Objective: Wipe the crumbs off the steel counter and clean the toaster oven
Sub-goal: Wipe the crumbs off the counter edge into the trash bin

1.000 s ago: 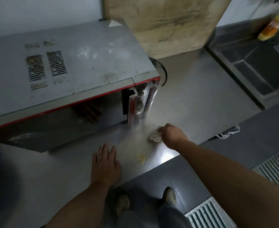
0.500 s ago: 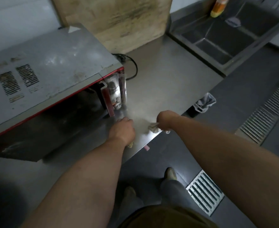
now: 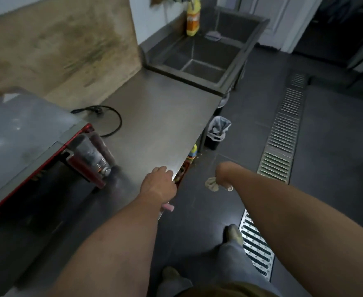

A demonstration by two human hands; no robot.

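Note:
The toaster oven (image 3: 26, 136), grey with red trim, stands at the left on the steel counter (image 3: 154, 116), its door and handle (image 3: 90, 161) blurred. My left hand (image 3: 158, 183) rests knuckles-up at the counter's front edge with its fingers curled; what lies under them is hidden. My right hand (image 3: 222, 171) is off the counter, above the dark floor, gripping a crumpled pale cloth (image 3: 212, 184). No crumbs show on the bare steel. A small pink object (image 3: 169, 207) sits at the counter edge under my left wrist.
A black power cord (image 3: 109, 116) loops behind the oven, and a worn board (image 3: 64, 46) leans on the wall. A sink (image 3: 202, 58) with a yellow bottle (image 3: 192, 20) adjoins the counter's far end. A lined bin (image 3: 218, 130) and drain grate (image 3: 283, 129) are on the floor.
My view swung right. My left hand went from flat on the counter to curled at its edge, over where the crumbs lay. My right hand carried the cloth off the counter.

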